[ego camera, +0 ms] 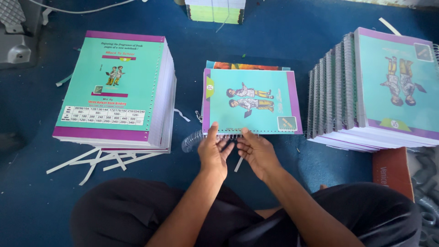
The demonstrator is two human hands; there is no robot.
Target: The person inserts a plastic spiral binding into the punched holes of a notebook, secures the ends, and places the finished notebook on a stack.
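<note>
A teal notebook (pixel 250 100) with a purple border and a drawing of two children lies on the blue floor in front of me. A clear plastic spiral coil (pixel 192 140) runs along its near punched edge and sticks out to the left. My left hand (pixel 214 151) pinches the notebook's near edge at the coil. My right hand (pixel 256 150) grips the same edge just to the right, fingers on the coil. Both hands touch each other at the fingertips.
A tall stack of unbound teal notebooks (pixel 116 87) stands at the left, with white paper strips (pixel 96 161) under it. A fanned row of spiral-bound notebooks (pixel 375 91) lies at the right. A brown box (pixel 392 171) sits near my right knee. Another paper stack (pixel 215 11) stands at the back.
</note>
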